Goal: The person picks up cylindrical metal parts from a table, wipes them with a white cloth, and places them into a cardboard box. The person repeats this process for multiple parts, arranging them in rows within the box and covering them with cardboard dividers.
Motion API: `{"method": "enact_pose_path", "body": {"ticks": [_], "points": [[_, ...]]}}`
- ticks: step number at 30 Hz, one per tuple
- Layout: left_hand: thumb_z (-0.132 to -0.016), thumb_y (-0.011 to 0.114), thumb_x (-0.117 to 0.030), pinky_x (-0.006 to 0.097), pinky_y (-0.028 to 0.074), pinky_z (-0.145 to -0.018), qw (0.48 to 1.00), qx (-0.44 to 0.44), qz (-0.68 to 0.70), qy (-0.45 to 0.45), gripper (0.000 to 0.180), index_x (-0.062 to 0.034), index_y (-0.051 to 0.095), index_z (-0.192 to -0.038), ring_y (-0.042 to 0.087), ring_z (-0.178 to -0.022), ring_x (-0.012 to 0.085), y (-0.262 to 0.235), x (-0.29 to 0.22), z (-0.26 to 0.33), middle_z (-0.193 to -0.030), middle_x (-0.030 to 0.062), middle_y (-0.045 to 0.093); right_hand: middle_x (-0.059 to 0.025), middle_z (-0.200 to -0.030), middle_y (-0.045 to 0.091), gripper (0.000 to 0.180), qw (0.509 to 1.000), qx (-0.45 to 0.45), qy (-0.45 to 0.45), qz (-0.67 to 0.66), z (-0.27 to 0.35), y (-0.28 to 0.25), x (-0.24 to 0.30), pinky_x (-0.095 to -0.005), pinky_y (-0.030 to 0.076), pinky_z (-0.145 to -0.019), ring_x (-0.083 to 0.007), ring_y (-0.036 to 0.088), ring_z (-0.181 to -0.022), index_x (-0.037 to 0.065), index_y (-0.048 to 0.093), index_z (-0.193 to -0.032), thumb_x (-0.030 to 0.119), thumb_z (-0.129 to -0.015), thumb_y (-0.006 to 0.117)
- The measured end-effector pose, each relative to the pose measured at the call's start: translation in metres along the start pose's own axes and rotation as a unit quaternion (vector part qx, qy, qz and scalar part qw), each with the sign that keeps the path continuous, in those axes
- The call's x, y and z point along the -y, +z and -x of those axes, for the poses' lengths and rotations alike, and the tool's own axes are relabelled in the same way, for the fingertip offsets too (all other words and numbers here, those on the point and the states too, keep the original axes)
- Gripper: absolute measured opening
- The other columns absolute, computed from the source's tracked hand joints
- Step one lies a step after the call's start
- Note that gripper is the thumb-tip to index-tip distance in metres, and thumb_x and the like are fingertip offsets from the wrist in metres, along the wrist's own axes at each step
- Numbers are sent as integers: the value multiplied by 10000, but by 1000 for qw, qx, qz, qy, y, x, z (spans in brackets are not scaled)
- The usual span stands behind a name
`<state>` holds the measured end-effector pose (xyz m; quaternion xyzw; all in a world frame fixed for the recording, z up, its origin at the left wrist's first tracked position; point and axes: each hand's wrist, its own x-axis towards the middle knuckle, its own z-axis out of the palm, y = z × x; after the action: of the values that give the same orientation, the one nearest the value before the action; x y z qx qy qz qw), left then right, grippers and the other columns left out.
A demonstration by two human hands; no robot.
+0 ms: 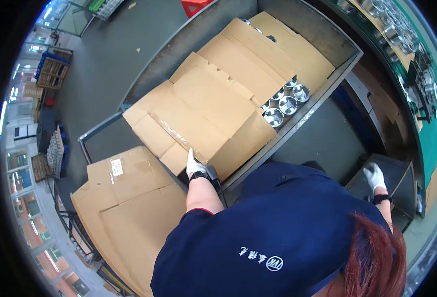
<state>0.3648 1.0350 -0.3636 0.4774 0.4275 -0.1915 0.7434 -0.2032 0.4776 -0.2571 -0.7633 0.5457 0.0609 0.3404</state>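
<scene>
My left hand [193,165], in a white glove, grips the near edge of a brown cardboard sheet [203,104], its thumb on top and the other fingers hidden. That sheet lies with other cardboard over a large grey metal bin. Shiny round metal parts like pistons [287,105] show in a gap at the bin's right side, and a few more peek out at its far end. My right hand [373,176], also gloved in white, is held out to the right, fingers loosely apart and nothing visible in it, by a grey metal cabinet [391,183].
Another large flattened cardboard [134,213] lies left of me, beside the bin's metal rim [322,101]. A green-topped bench [433,148] with metal parts curves along the right. A red stool [194,6] stands beyond the bin; crates [54,69] line the far left.
</scene>
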Motion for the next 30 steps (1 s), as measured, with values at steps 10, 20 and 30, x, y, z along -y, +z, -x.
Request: {"method": "enact_pose_path", "body": {"ticks": [10,20,30], "points": [[-913,748,-248,383,411,-1106,997,17,45,60,435,-59,624,-1283,581,-1194,234,-10,33,26,-1234,77,666,-66,-1054,699,290,977,148,-151,-40,-204,20,301,-285,559,-787,-126,644,-931,19,633,-1215,93,-941,693],[-880,660,-406,372,409,-1061,914,-248,-322,6,615,39,629,-1303,573,-1223,254,-29,77,-22,-1341,150,631,-219,-1079,725,353,910,140,-338,196,-439,141,371,-402,553,-895,-349,710,-1017,4,668,-1156,165,-852,745],[-818,779,-466,392,483,-983,932,-282,-210,-84,743,14,585,-1351,599,-1172,231,-58,88,-41,-1297,131,645,-232,-1312,630,854,961,171,-141,163,-485,255,445,-383,442,-1047,-306,599,-1229,-69,532,-1376,565,-835,719]]}}
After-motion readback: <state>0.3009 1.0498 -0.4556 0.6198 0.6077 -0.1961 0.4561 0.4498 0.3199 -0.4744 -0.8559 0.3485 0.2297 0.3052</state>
